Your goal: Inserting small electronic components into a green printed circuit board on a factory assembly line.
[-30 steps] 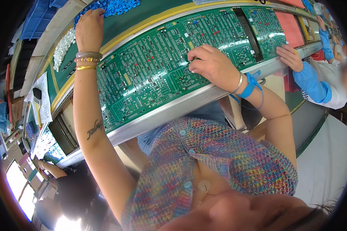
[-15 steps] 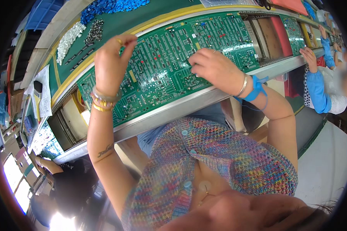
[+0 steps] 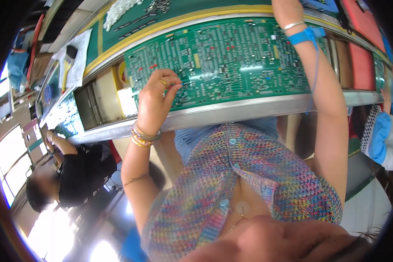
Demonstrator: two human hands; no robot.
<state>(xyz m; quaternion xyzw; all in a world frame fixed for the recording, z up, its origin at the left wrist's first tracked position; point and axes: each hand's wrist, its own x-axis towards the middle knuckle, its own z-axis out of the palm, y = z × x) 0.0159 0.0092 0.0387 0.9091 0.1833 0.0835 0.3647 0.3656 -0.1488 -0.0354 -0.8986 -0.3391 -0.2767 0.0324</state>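
L hand [image 3: 155, 99] lower, PCB [image 3: 225, 63] (green) under fingertips [image 3: 173, 80].

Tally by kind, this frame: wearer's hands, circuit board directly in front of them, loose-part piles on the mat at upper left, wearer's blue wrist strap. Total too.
Hands: 2 (left hand; right hand, cut by the top edge)
Green circuit board: 1
Loose-part piles: 2 (white pile; dark pile)
Blue wrist strap: 1
Total: 6

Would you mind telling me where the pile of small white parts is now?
In the head view, the white pile is at the upper left, beyond the left hand, on the green tabletop just left of the dark parts.
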